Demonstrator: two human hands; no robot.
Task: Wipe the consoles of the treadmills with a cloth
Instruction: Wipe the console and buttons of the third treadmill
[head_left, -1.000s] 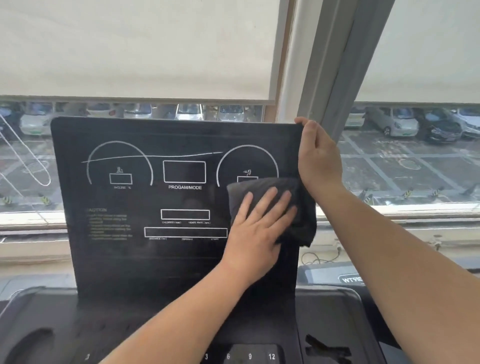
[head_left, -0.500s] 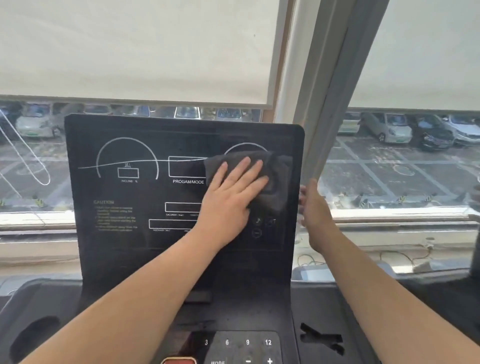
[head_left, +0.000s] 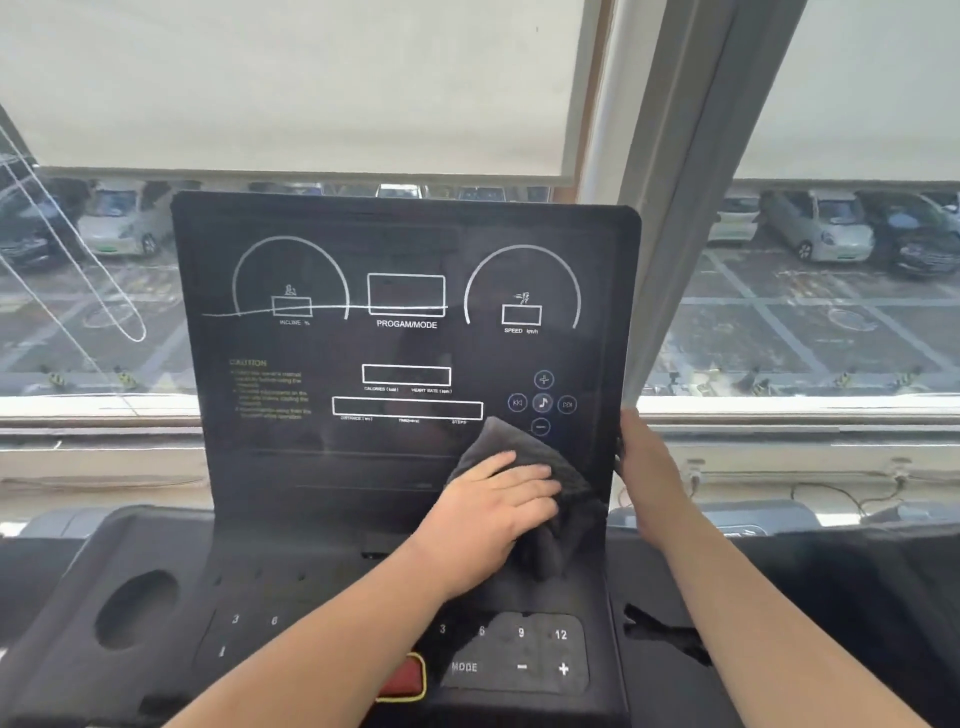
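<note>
Black treadmill console (head_left: 311, 467) stands upright before a window (head_left: 831, 322). Gray cloth (head_left: 558, 462) sits flat against its lower right corner, just under the music buttons (head_left: 543, 402). Left grip (head_left: 498, 501) released, flat fingers pressing the cloth. Right grip (head_left: 647, 467) grasps the console's right edge, just beside the cloth.

Dark grey cloth (head_left: 524, 457) crumpled against lower right of upright black console (head_left: 322, 467)
</note>
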